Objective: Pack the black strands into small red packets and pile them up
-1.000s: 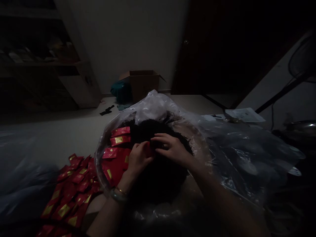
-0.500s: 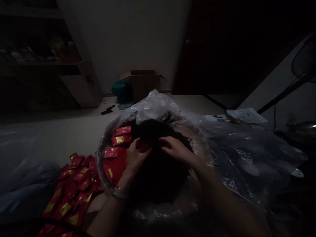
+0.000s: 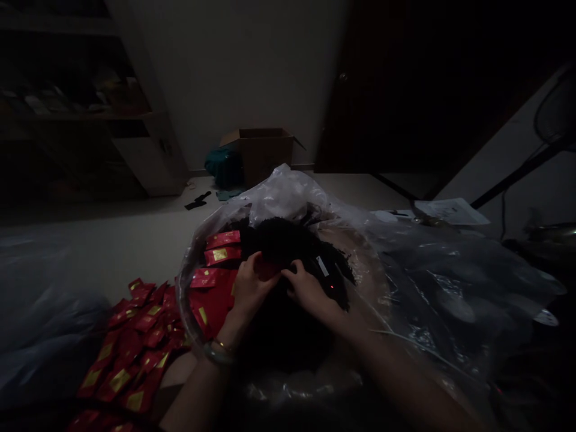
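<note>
A round tub [image 3: 183, 294] lined with clear plastic holds a heap of dark, loose leaf-like stuff [image 3: 281, 234]. Over the heap, my left hand [image 3: 248, 291] curls its thumb and fingers around a dim red packet [image 3: 269, 268]. My right hand [image 3: 310, 292] is close beside it, thumb and fingertips pinched near the packet; what they hold is too dark to see. Red packets with gold labels [image 3: 220, 255] lie inside the tub at its left. Just right of my right hand, a black thing shows a white strip [image 3: 323, 266] and a small red light.
Many more red packets [image 3: 144, 321] are piled outside the tub at left. Clear plastic sheeting [image 3: 450, 288] spreads on the right, with papers [image 3: 450, 211] behind it. An open cardboard box [image 3: 266, 153] and a teal bag [image 3: 224, 167] stand by the wall.
My right hand has moved slightly left and down, closer to my left hand. The white strip and red light beside it have come into view.
</note>
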Available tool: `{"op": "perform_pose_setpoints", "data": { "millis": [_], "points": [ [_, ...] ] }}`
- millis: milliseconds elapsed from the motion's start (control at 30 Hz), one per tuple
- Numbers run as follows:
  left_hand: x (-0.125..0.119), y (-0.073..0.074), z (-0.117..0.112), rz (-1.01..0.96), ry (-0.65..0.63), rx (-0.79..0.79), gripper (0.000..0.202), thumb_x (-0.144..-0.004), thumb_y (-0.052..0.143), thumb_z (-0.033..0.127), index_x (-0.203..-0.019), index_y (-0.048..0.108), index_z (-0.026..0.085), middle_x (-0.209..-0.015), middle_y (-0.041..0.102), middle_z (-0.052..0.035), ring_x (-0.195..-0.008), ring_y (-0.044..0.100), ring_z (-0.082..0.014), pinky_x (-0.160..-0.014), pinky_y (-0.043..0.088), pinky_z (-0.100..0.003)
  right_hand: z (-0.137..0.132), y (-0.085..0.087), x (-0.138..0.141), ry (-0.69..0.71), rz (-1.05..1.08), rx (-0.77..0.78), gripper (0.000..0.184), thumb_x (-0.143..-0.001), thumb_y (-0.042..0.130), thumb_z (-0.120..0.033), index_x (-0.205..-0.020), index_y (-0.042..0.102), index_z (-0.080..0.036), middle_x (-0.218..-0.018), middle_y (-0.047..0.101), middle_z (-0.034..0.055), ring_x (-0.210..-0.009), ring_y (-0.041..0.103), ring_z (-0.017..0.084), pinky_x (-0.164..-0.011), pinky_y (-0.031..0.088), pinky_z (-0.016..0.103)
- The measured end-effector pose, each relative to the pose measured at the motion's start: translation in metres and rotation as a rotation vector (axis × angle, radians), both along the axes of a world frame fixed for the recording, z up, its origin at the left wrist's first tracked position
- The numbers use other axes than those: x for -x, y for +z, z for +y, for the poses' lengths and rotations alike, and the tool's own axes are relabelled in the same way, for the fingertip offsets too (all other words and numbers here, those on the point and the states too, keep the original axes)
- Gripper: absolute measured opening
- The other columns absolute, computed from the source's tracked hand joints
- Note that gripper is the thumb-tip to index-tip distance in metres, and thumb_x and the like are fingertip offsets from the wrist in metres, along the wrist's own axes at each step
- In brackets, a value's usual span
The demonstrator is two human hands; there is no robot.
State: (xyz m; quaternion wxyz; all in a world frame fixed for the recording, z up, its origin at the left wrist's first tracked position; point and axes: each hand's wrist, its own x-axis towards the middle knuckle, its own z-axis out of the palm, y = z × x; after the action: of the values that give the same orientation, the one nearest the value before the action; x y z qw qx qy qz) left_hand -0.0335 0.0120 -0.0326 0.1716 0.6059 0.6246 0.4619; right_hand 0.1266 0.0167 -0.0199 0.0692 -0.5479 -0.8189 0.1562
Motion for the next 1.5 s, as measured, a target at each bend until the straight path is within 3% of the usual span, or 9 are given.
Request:
{"op": "perform_pose_setpoints", "data": {
  "millis": [167, 300, 433, 533, 800, 967, 1100, 1267, 1500],
  "points": [
    [0.001, 0.002, 0.0, 0.011, -0.001, -0.009, 0.056, -0.064, 0.077, 0.033, -0.114, 0.055, 0.021, -0.094, 0.061, -0.0045, -0.086, 0.061, -0.0204, -0.075, 0.051, -0.034, 0.02, 0.002, -0.02, -0.034, 0.306, -0.086, 0.028, -0.074, 0.058, -0.005, -0.097, 0.066, -0.02, -0.109, 0.052, 0.0072, -0.091, 0.061, 0.018, -0.084, 0.051, 0.033],
    [-0.001, 0.003, -0.002, 0.029, -0.036, 0.002, 0.054, -0.065, 0.076, 0.031, -0.114, 0.055, 0.02, -0.094, 0.062, -0.0051, -0.083, 0.061, -0.0198, -0.072, 0.051, -0.033, 0.028, 0.02, -0.031, -0.054, 0.61, -0.208, 0.014, -0.072, 0.062, -0.013, -0.084, 0.065, -0.02, -0.089, 0.055, 0.0024, -0.084, 0.059, 0.017, -0.077, 0.053, 0.032],
    [-0.006, 0.004, -0.005, 0.081, -0.083, -0.029, 0.053, -0.063, 0.077, 0.025, -0.111, 0.057, 0.021, -0.093, 0.062, -0.0048, -0.085, 0.061, -0.0211, -0.075, 0.052, -0.034, 0.016, 0.044, -0.025, -0.13, 0.894, -0.317, 0.011, -0.075, 0.064, -0.028, -0.082, 0.06, -0.02, -0.092, 0.055, 0.0037, -0.085, 0.058, 0.017, -0.07, 0.056, 0.03],
    [-0.008, 0.002, -0.007, 0.104, -0.104, -0.05, 0.054, -0.062, 0.077, 0.023, -0.112, 0.056, 0.021, -0.094, 0.062, -0.0045, -0.086, 0.061, -0.0212, -0.077, 0.052, -0.035, 0.003, 0.052, -0.014, -0.049, 0.974, -0.223, 0.016, -0.079, 0.063, -0.033, -0.091, 0.06, -0.021, -0.102, 0.055, 0.0056, -0.093, 0.059, 0.018, -0.072, 0.057, 0.029],
    [-0.009, 0.005, -0.007, 0.084, -0.114, -0.074, 0.058, -0.063, 0.076, 0.025, -0.116, 0.053, 0.022, -0.1, 0.064, -0.0056, -0.089, 0.061, -0.0218, -0.079, 0.052, -0.036, -0.007, 0.062, -0.014, 0.064, 0.996, -0.192, 0.022, -0.094, 0.041, -0.03, -0.106, 0.058, -0.022, -0.104, 0.061, 0.006, -0.099, 0.062, 0.017, -0.087, 0.052, 0.033],
    [-0.008, 0.0, -0.007, 0.037, -0.127, -0.075, 0.067, -0.063, 0.074, 0.021, -0.125, 0.047, 0.02, -0.109, 0.062, -0.0081, -0.094, 0.059, -0.023, -0.084, 0.05, -0.038, -0.01, 0.055, -0.011, 0.222, 0.565, -0.312, 0.02, -0.084, 0.06, -0.024, -0.103, 0.064, -0.02, -0.106, 0.061, 0.0092, -0.103, 0.056, 0.023, -0.092, 0.048, 0.04],
    [-0.01, -0.003, -0.008, 0.069, -0.155, -0.047, 0.071, -0.062, 0.075, 0.02, -0.127, 0.047, 0.019, -0.104, 0.062, -0.0084, -0.093, 0.058, -0.0242, -0.082, 0.05, -0.04, -0.007, 0.04, -0.009, 0.206, 0.364, -0.262, 0.021, -0.08, 0.063, -0.014, -0.101, 0.065, -0.019, -0.109, 0.055, 0.01, -0.093, 0.058, 0.02, -0.083, 0.052, 0.037],
    [-0.007, 0.002, -0.007, 0.001, -0.286, 0.002, 0.067, -0.06, 0.079, 0.028, -0.121, 0.052, 0.02, -0.113, 0.061, -0.0092, -0.101, 0.057, -0.0249, -0.087, 0.048, -0.04, 0.005, 0.033, -0.016, 0.159, 0.434, -0.231, 0.016, -0.078, 0.063, -0.006, -0.089, 0.067, -0.017, -0.099, 0.055, 0.0067, -0.083, 0.06, 0.016, -0.075, 0.054, 0.031],
    [0.005, 0.014, -0.004, -0.32, -0.412, 0.117, 0.034, -0.074, 0.063, 0.024, -0.107, 0.061, 0.018, -0.106, 0.067, -0.0073, -0.097, 0.063, -0.0209, -0.086, 0.05, -0.035, 0.005, 0.038, -0.017, 0.249, 0.591, -0.384, 0.02, -0.082, 0.054, -0.005, -0.088, 0.068, -0.019, -0.098, 0.061, 0.0069, -0.087, 0.062, 0.017, -0.076, 0.053, 0.03]
  ]
}}
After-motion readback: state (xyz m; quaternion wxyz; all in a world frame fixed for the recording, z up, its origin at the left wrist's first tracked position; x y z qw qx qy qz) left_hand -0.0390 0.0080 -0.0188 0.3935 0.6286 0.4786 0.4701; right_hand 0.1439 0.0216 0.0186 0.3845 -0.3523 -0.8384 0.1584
